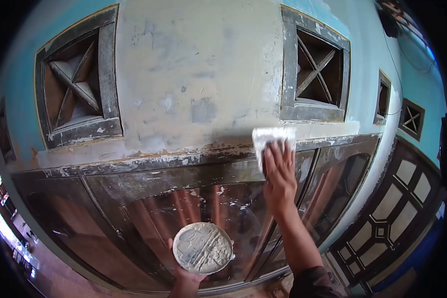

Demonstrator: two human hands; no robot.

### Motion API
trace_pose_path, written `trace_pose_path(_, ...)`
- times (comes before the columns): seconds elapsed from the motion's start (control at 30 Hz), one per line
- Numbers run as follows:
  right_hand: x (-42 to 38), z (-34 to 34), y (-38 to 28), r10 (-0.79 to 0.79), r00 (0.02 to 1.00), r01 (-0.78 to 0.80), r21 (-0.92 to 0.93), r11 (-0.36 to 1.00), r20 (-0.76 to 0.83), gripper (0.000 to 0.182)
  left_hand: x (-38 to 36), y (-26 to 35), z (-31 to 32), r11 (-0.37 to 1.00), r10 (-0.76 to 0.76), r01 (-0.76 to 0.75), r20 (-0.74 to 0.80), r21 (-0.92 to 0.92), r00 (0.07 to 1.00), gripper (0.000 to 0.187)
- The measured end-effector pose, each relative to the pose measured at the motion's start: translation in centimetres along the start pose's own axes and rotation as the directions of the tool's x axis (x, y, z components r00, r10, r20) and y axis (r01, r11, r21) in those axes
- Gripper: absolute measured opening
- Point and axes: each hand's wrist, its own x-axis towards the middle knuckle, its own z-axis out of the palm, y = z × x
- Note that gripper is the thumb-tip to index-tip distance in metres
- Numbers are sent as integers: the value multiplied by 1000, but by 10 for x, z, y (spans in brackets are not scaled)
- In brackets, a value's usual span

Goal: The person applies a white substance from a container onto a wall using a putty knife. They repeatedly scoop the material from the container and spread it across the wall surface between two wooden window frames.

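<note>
My left hand point(187, 275) is wrapped round a round container point(203, 248) from below, its top filled with cream-white putty that is smooth on one side and lumpy on the other. Higher up and to the right, my right hand point(280, 171) grips a flat putty scraper point(275, 133) coated in white, fingers spread over its face. The scraper's upper edge is at the strip of wall point(223, 107) just above the dark wooden window frame point(193, 171). Grey and cream patches cover that wall. Below the frame, glass panes show pink-brown curtains behind.
Two square wooden vents with crossed bars, a left one point(74, 82) and a right one point(317, 67), flank the patched wall. A dark door with pale panels point(402, 213) stands at the right. At lower left, a reddish tiled floor point(64, 278) shows.
</note>
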Motion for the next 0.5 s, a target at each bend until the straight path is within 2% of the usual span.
trace_pose_path(0.03, 13, 1, 7, 12, 1000, -12, -38, 999, -15, 66, 1, -1, 0, 1000, -9, 9, -3, 9, 1000, 97)
trace_pose_path(0.1, 23, 11, 15, 31, 997, -26, -71, 997, 70, 69, 1, -5, -3, 1000, -25, 25, -37, 6, 999, 97)
trace_pose_path(0.17, 2, 31, 23, -8, 995, 8, -1, 1000, 95, 69, 1, -6, -2, 999, -41, 42, -67, 0, 997, 97)
trace_pose_path(0.3, -43, 19, 15, 7, 985, -12, 30, 999, 174, 64, -1, -9, -1, 998, -57, 56, -64, -11, 996, 96)
trace_pose_path(0.33, -42, 3, 9, 46, 984, -55, 50, 997, 171, 62, -2, -7, -2, 999, -49, 48, -65, -16, 997, 95)
trace_pose_path(0.43, -18, -11, 23, 6, 999, -5, 9, 1000, -44, 62, 1, -8, 2, 998, -62, 62, 2, 9, 998, 95)
trace_pose_path(0.5, 4, -11, 37, 35, 999, -34, -59, 998, 21, 69, 2, -12, 1, 998, -66, 66, -25, 6, 998, 95)
